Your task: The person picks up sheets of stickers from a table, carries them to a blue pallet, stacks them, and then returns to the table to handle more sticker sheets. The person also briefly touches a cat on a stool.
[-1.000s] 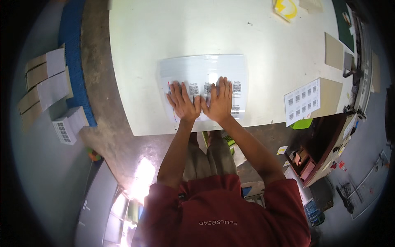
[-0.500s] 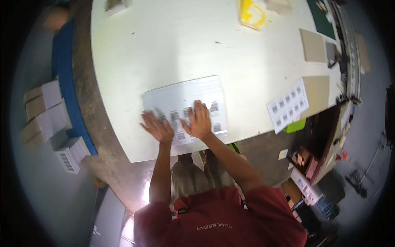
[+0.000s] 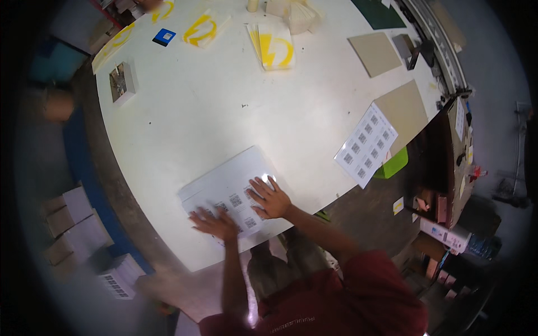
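A glossy white sheet (image 3: 224,179) printed with small square code labels lies near the front edge of a white table (image 3: 224,106). My left hand (image 3: 216,223) rests flat on the sheet's near left part, fingers spread. My right hand (image 3: 269,197) lies flat on the sheet's right part, fingers spread over the labels. Neither hand holds anything.
A second label sheet (image 3: 366,144) hangs over the table's right edge beside a tan card (image 3: 404,109). Yellow-printed packets (image 3: 276,45) and a small box (image 3: 122,82) lie at the far side. Boxes (image 3: 70,227) sit on the floor at left, shelves (image 3: 448,185) at right.
The view swung so the table and sheet now appear tilted. My hands, side by side a second ago, have spread apart across the sheet.
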The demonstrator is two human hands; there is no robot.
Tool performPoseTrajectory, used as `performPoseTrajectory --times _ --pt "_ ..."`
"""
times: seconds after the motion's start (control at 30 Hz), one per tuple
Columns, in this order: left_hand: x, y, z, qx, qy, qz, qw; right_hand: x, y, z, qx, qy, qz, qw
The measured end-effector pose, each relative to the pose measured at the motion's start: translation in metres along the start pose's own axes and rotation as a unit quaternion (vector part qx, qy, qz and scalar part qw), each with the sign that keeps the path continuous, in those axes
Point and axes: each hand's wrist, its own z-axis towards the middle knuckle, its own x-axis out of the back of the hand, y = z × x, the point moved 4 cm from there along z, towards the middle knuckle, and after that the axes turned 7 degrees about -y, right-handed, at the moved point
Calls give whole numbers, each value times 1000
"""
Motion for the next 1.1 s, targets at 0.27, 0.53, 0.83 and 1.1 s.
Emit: performPoseTrajectory --times 0.27,0.53,0.83,1.1 --pt "-19 34 -14 -13 -68 -29 997 5 -11 10 -51 20 -10 998" --pt "-17 38 -7 -8 -76 -58 995 -10 -12 15 -46 121 5 992" --pt "-1 38 -3 -16 -83 -50 995 -4 -26 20 -84 76 -19 993" --pt "-10 33 -3 -21 -121 -46 991 -23 -29 23 -85 53 -15 995"
